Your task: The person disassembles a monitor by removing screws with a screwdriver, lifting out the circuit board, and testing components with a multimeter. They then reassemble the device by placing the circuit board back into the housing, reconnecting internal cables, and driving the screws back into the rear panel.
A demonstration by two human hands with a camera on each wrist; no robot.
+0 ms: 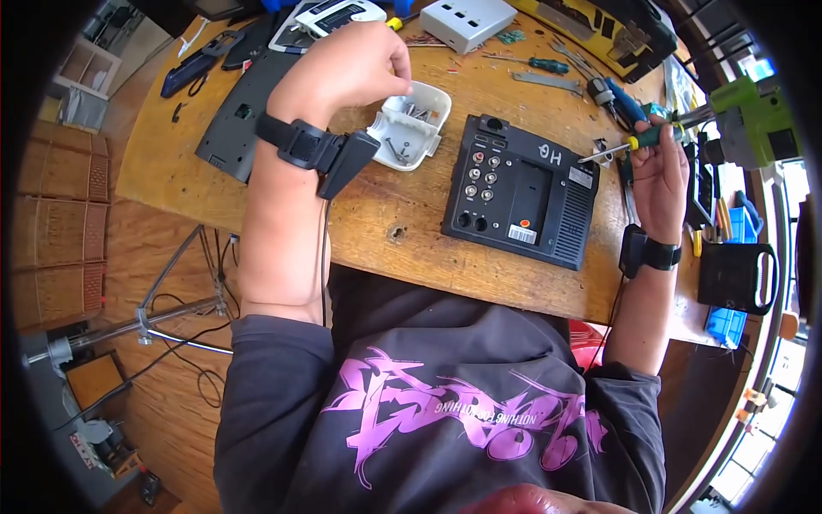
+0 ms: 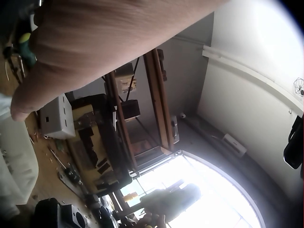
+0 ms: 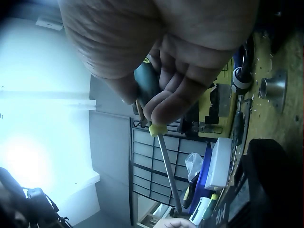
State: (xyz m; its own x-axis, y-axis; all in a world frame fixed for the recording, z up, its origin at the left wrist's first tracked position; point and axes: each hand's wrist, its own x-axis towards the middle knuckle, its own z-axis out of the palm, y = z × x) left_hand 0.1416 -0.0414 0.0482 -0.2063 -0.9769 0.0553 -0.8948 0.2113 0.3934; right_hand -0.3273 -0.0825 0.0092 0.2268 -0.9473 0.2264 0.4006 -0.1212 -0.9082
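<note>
In the head view my left hand [image 1: 370, 70] is over the upper end of a white plastic container [image 1: 435, 141] that holds loose screws [image 1: 396, 152]. Its fingers point down at the rim; whether they pinch anything is hidden. The left wrist view shows the thumb [image 2: 28, 102] against the pale container [image 2: 21, 161]. My right hand [image 1: 659, 184] grips a green-and-yellow screwdriver [image 1: 648, 138], its shaft pointing left above the right edge of a black device [image 1: 522, 193] with round connectors. The right wrist view shows fingers curled round the screwdriver handle [image 3: 146, 81].
A black panel [image 1: 248, 111] lies left of the container. Behind are a white box [image 1: 467, 21], another screwdriver [image 1: 548, 65] and a yellow-black case [image 1: 599, 34]. A green power tool [image 1: 753, 120] stands at the right, above a black case [image 1: 735, 278].
</note>
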